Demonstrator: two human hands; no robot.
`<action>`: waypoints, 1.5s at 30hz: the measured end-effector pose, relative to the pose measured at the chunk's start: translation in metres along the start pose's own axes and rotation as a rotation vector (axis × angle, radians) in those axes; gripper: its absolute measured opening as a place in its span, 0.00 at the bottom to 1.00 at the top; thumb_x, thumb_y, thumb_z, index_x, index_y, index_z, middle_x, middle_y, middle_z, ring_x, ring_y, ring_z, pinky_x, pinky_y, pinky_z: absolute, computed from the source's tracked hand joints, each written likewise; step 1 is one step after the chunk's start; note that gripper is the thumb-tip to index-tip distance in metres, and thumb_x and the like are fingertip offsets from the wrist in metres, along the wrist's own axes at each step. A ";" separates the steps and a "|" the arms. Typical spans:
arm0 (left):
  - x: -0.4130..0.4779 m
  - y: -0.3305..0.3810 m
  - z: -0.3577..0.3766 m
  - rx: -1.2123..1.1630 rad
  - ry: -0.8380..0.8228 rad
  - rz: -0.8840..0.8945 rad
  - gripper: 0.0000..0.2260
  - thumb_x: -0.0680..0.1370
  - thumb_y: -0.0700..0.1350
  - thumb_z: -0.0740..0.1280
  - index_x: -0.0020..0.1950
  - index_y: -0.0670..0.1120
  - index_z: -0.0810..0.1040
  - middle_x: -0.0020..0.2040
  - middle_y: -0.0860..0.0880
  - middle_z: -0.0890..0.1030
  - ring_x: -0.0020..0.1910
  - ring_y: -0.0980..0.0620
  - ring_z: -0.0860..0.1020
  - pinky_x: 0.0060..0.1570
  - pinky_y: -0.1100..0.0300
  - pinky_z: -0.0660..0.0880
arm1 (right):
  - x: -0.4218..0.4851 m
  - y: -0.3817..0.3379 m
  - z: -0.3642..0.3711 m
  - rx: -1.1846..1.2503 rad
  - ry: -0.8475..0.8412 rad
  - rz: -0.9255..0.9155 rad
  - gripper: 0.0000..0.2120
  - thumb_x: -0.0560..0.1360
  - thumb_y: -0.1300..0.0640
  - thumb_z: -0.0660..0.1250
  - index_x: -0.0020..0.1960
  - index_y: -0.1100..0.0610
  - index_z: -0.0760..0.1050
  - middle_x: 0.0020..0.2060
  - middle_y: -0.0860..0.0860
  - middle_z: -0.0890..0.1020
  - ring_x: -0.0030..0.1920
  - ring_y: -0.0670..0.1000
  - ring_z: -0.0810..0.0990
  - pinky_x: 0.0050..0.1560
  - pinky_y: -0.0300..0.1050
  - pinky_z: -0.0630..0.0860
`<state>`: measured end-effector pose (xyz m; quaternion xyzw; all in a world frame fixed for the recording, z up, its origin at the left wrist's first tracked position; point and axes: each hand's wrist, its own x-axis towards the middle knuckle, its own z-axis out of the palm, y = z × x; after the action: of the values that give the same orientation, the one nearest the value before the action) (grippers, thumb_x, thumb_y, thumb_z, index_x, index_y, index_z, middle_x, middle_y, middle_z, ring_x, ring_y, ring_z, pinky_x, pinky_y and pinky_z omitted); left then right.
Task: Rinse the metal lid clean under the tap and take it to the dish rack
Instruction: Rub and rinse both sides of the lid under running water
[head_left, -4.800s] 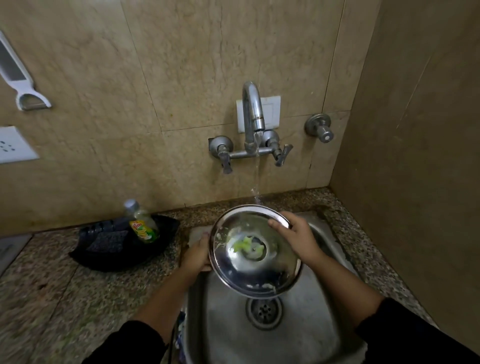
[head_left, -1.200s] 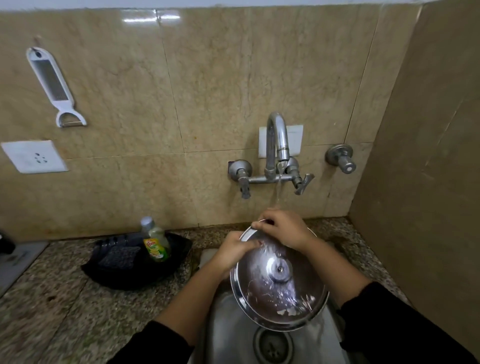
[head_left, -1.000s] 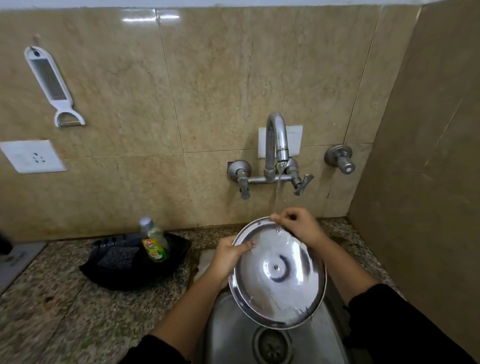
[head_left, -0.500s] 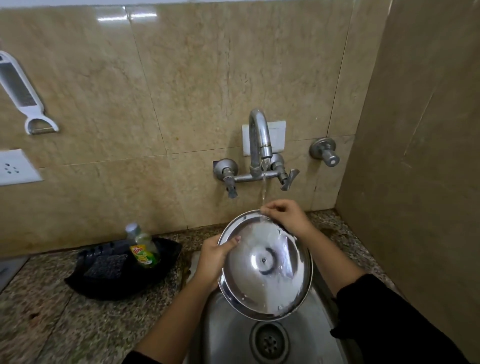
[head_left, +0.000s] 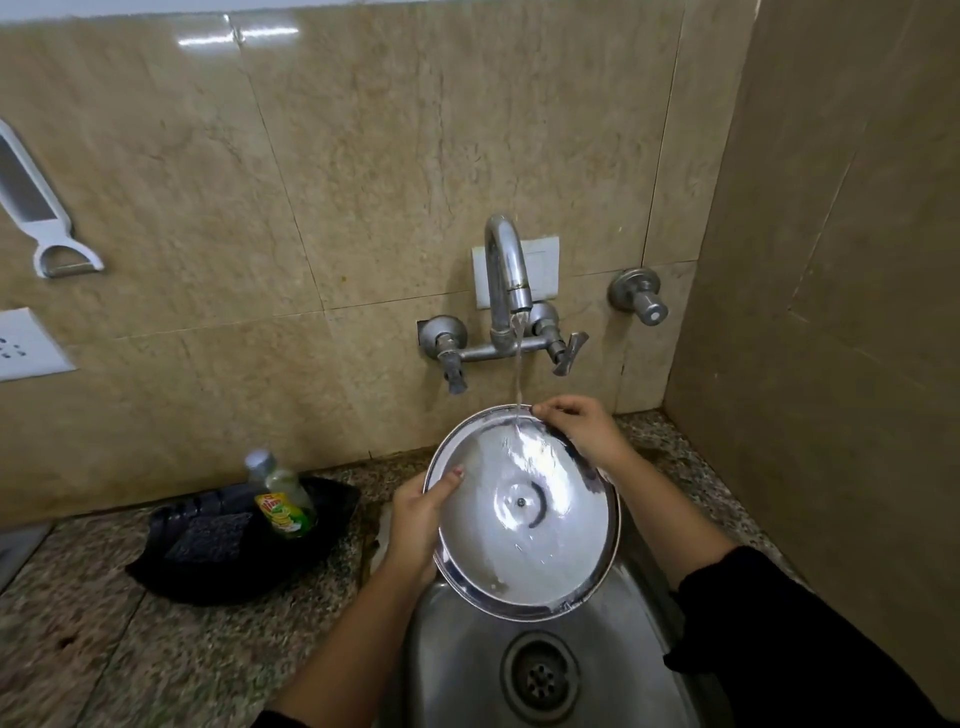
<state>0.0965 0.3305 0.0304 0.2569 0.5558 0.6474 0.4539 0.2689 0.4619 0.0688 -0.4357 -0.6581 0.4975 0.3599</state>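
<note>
Peeler: top cut off by left edge. Socket: left part out of frame. Bottle: label print too small to read. Left hand: fingers hidden behind lid. Sink: bottom cropped.

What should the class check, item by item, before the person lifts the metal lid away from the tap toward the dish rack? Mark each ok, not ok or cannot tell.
1. Grip: left hand holds the metal lid's left rim and right hand its top rim: ok.
2. Visible face free of foam and food: ok.
3. Other face rinsed: hidden, cannot tell.
4. Water stopped: the tap is running onto the lid: not ok.
5. Lid over the sink so drips fall in: ok.
6. Dish rack located and free: none in view, cannot tell.
</note>
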 end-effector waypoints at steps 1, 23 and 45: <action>0.003 0.002 0.001 0.025 -0.008 -0.035 0.07 0.73 0.39 0.71 0.50 0.38 0.83 0.47 0.37 0.85 0.44 0.39 0.82 0.50 0.45 0.79 | 0.001 0.004 -0.002 0.001 0.029 0.004 0.07 0.76 0.58 0.68 0.40 0.52 0.81 0.36 0.48 0.83 0.41 0.49 0.80 0.49 0.46 0.75; 0.048 0.024 0.068 0.289 -0.221 0.033 0.04 0.75 0.39 0.69 0.45 0.38 0.82 0.38 0.41 0.83 0.39 0.46 0.80 0.39 0.59 0.75 | 0.009 -0.010 0.018 -0.877 0.080 -0.444 0.12 0.79 0.51 0.61 0.59 0.53 0.78 0.56 0.53 0.79 0.60 0.57 0.72 0.59 0.52 0.65; 0.028 0.003 -0.002 0.308 -0.235 -0.115 0.04 0.72 0.38 0.72 0.46 0.40 0.83 0.41 0.41 0.85 0.39 0.43 0.83 0.42 0.55 0.80 | -0.006 0.029 0.001 -0.059 -0.015 -0.001 0.08 0.75 0.60 0.69 0.49 0.65 0.82 0.34 0.47 0.81 0.34 0.38 0.76 0.41 0.36 0.72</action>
<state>0.0816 0.3540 0.0284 0.3649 0.6054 0.4932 0.5070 0.2766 0.4593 0.0397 -0.4418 -0.6755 0.4810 0.3422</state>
